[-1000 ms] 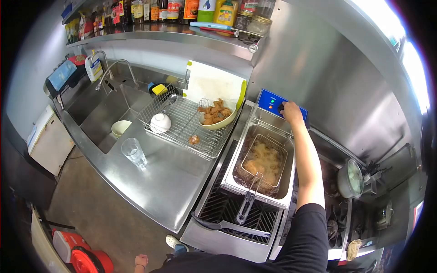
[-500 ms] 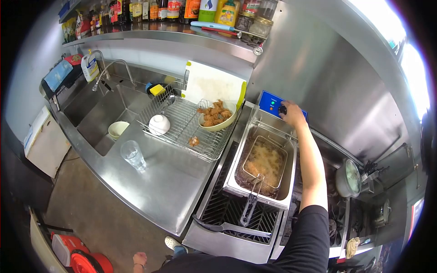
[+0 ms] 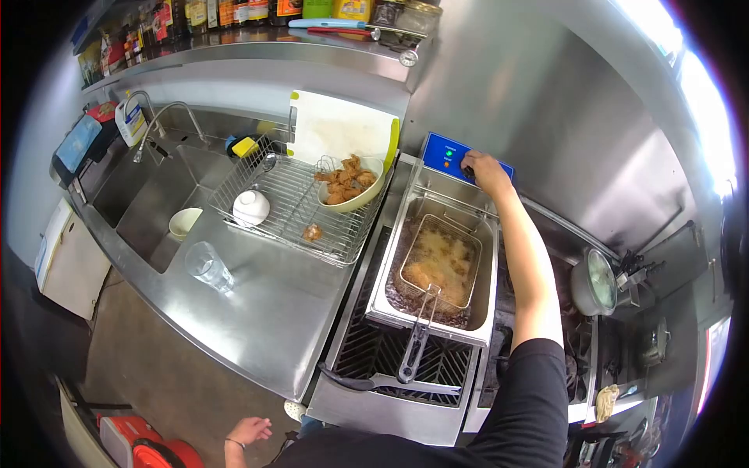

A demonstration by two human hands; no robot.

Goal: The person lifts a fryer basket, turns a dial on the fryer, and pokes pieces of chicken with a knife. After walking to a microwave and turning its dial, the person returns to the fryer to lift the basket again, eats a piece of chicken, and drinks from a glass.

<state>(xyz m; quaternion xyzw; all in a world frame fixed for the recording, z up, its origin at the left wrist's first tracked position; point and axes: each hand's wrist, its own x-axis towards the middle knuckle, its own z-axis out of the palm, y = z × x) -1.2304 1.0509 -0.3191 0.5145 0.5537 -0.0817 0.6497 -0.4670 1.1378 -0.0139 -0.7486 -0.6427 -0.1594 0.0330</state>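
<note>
My right hand (image 3: 485,169) pinches the fryer's knob (image 3: 466,170); behind it, a basket (image 3: 437,265) bubbles, one bowl (image 3: 349,187) already filled; left hand (image 3: 248,430) hangs open.

Bowl of fried pieces (image 3: 349,184) on wire rack (image 3: 292,209) (white cup (image 3: 251,207) alongside), glass (image 3: 207,266) nearby.

We see the fryer basket (image 3: 438,261) in the fryer (image 3: 484,300), right of the table (image 3: 257,312). The control box (image 3: 449,154) stands behind it. On the table, the dish rack (image 3: 273,199) holds 1 bowl of fried pieces (image 3: 349,186); the sink (image 3: 148,210) lies left.
</note>
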